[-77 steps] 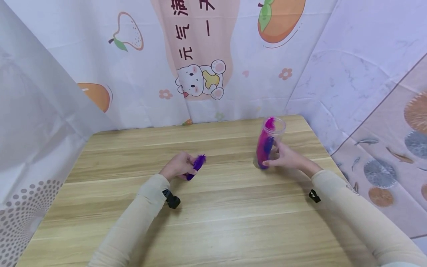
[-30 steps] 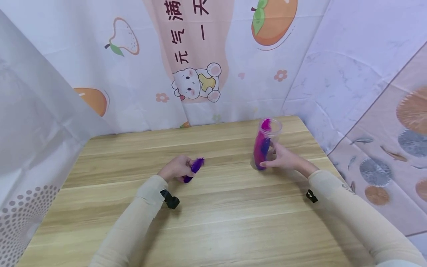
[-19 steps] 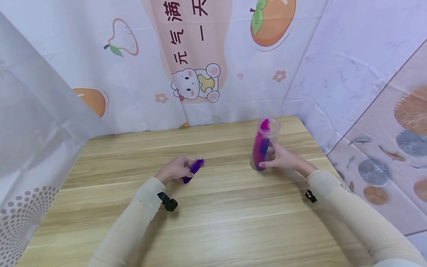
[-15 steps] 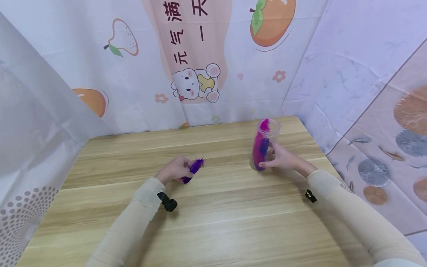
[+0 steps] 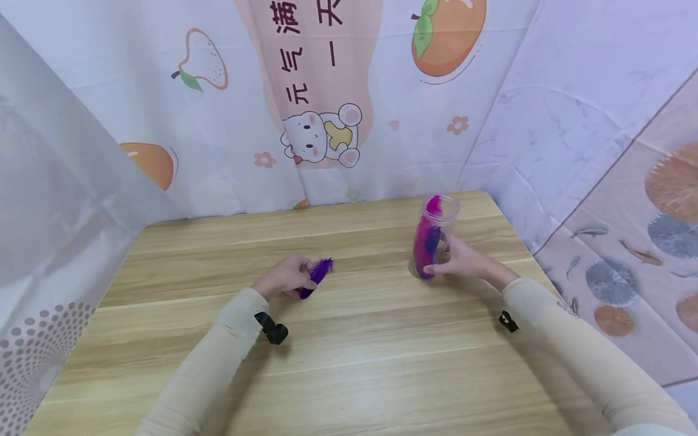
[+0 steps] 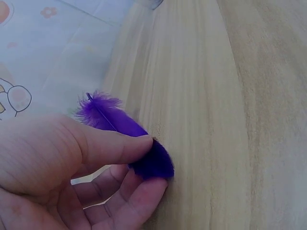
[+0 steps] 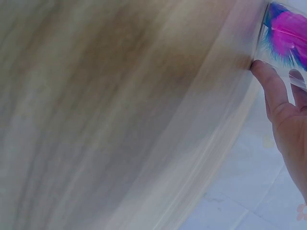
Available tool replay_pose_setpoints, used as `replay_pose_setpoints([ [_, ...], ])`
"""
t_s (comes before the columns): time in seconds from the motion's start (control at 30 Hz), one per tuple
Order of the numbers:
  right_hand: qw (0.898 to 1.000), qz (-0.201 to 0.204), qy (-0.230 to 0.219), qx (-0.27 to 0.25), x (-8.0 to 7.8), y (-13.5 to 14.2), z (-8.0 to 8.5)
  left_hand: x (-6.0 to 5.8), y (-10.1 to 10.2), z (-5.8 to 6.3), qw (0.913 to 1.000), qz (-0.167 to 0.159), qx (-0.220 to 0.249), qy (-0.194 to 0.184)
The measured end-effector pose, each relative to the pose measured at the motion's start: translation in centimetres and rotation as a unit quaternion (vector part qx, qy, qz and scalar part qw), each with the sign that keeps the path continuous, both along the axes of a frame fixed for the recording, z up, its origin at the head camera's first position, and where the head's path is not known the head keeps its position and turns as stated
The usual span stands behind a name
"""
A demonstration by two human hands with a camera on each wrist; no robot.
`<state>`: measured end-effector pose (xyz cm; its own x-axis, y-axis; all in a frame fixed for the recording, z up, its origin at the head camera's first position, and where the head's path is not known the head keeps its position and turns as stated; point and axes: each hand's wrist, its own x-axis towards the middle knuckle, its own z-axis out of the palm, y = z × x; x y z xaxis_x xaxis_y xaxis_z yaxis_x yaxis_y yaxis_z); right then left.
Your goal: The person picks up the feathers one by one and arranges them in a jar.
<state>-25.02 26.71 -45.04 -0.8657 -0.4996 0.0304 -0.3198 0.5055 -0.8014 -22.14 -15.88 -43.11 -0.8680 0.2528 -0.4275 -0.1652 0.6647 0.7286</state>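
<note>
My left hand (image 5: 289, 277) pinches a purple feather (image 6: 122, 125) between thumb and fingers, low over the left middle of the table. The feather's fluffy end points away to the upper right in the head view. To the right, a clear plastic cup (image 5: 448, 212) stands upright on the table with pink and blue feathers (image 5: 427, 242) inside. My right hand (image 5: 460, 257) holds this cup from its right side, thumb in front. In the right wrist view only part of the right hand (image 7: 287, 117) and of the bright pink feather (image 7: 291, 33) shows, at the right edge.
A wood-grain table (image 5: 349, 363) lies under both hands. Behind it hangs a white printed curtain (image 5: 218, 133), close to the table's back edge. Another patterned cloth (image 5: 611, 254) hangs at the right. A black wrist mount (image 5: 271, 329) sits on the left sleeve.
The head view has shifted slightly since the oldest frame. The left hand still pinches the purple feather, and the right hand still holds the cup in place.
</note>
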Motion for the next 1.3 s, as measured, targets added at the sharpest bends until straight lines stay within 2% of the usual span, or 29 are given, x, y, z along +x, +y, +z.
replay_pose_setpoints([
  [0.37, 1.000, -0.005, -0.013, -0.003, 0.1, 0.1, -0.1, -0.7, -0.4, -0.1, 0.9999, -0.003, 0.012, 0.002],
  [0.5, 1.000, -0.005, -0.013, 0.001, 0.1, 0.1, -0.1, -0.6, -0.6, -0.3, 0.9982, -0.015, 0.056, 0.013],
  [0.6, 1.000, -0.005, -0.015, 0.001, 0.1, 0.1, -0.1, -0.6, -0.8, -0.3, 0.9937, -0.023, 0.108, 0.018],
  [0.73, 1.000, -0.005, -0.013, 0.000, 0.1, 0.1, -0.1, -0.5, -0.8, -0.1, 0.9883, -0.025, 0.149, 0.022],
  [0.93, 1.000, -0.004, -0.006, -0.003, 0.0, 0.0, -0.1, -0.5, -0.2, 0.2, 0.9851, -0.010, 0.171, 0.018],
  [1.1, 1.000, -0.008, -0.009, -0.005, 0.0, 0.0, -0.1, -0.5, 0.3, 0.1, 0.9842, 0.005, 0.174, 0.031],
  [1.3, 1.000, -0.008, -0.010, -0.004, -0.1, 0.0, -0.1, -0.5, 0.9, 0.4, 0.9810, -0.003, 0.190, 0.040],
])
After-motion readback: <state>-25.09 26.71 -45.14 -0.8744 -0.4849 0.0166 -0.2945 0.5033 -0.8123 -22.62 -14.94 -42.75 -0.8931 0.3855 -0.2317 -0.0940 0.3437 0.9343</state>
